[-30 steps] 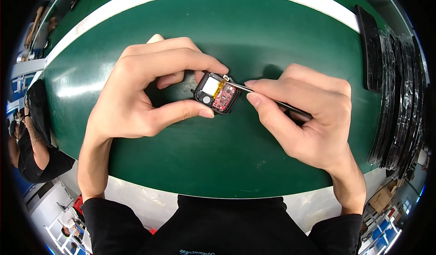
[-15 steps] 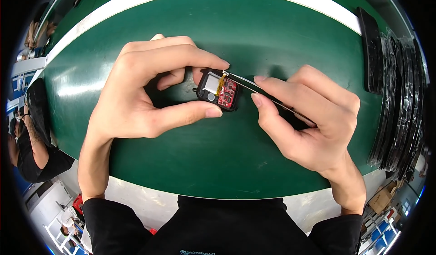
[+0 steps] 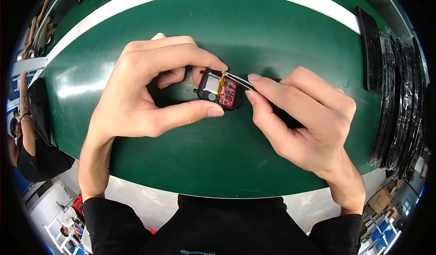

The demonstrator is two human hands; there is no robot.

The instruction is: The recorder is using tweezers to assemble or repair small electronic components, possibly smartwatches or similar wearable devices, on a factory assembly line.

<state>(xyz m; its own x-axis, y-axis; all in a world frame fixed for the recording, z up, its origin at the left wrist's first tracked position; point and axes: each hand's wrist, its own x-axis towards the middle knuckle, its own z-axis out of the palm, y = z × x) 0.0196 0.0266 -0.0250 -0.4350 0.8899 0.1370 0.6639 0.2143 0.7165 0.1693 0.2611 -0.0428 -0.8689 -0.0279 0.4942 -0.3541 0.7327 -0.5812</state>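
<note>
Between the thumb and fingers of my left hand (image 3: 141, 89) is a small black electronic device (image 3: 221, 107), its casing open and facing up. Inside it sit a silver battery cell (image 3: 211, 83), a strip of yellow tape (image 3: 221, 86), a red circuit board (image 3: 228, 93) and a small round grey part (image 3: 211, 97). My right hand (image 3: 309, 118) pinches metal tweezers (image 3: 240, 80) between thumb and forefinger. Their tips reach the top edge of the device, by the yellow tape and close to my left fingertip. Whether the tips grip anything is too small to tell.
The green table (image 3: 181, 164) has a white border along its far edge. At the right stand a black tray (image 3: 370, 50) and a stack of black trays in clear wrap (image 3: 395, 105). Another person (image 3: 38, 150) is at the far left, beside a black mesh item (image 3: 38, 100).
My right hand has shifted slightly to the left, and its thumb and forefinger are nearer the device. The device and my left hand have hardly moved. The person at the left has moved an arm.
</note>
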